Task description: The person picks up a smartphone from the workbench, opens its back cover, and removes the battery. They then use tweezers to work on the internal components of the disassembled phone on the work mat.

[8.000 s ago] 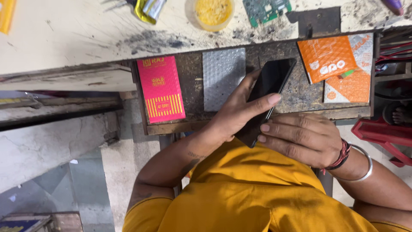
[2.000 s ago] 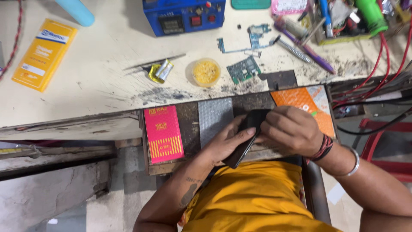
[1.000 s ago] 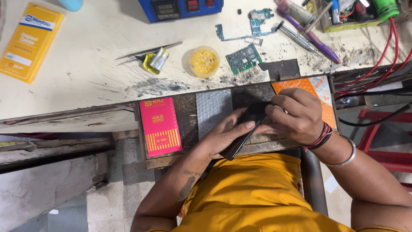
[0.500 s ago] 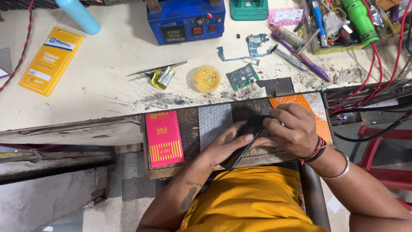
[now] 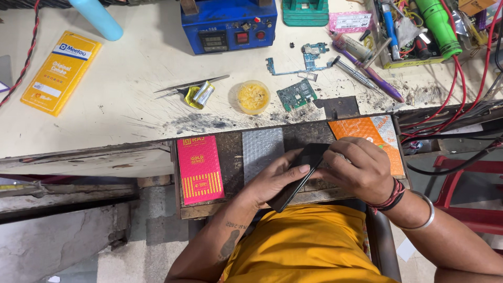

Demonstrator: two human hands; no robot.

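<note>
Phone [image 5: 299,173] held tilted over the open drawer [image 5: 230,157], just below the bench [image 5: 131,105] edge. Left hand [image 5: 272,181] cradles it from beneath, fingers curled round the lower edge, thumb lying along its face. Right hand [image 5: 359,167] closed over the phone's upper end, fingertips pinching there; the exact contact is hidden. Red packet [image 5: 200,169] and bubble wrap [image 5: 262,152] lie left of the phone, orange packet [image 5: 367,131] behind it. To work well: support from below, light even pressure at the edge, keep the phone over the drawer so nothing drops.
</note>
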